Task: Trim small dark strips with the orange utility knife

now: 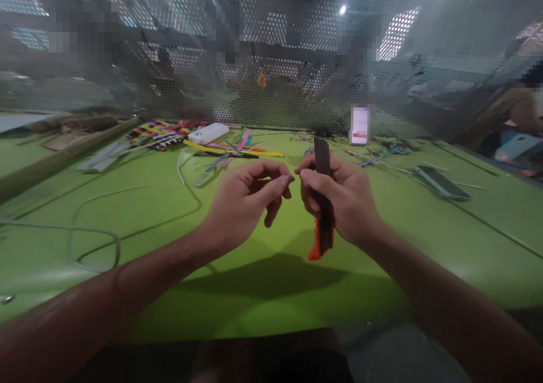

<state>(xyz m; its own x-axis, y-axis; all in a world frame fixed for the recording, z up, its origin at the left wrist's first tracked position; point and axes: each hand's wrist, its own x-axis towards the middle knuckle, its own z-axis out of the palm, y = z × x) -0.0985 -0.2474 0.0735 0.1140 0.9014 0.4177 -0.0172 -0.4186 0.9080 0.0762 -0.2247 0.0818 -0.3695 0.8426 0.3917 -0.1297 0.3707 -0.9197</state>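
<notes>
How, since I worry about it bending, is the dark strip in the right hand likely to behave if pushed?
Probably fairly stiff: the dark strip runs straight through the right hand without visible sag. It looks slim, so it may be light. The orange piece shows at its lower end and might move along; whether they are joined is unclear.

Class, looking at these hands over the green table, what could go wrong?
The dark strip stands nearly upright in the right hand, an orange piece at its lower end; it might slip if the grip loosens. The pale cord loops beside the left forearm and could snag. Coloured strips lie beyond the left hand; reaching forward might scatter them.
</notes>
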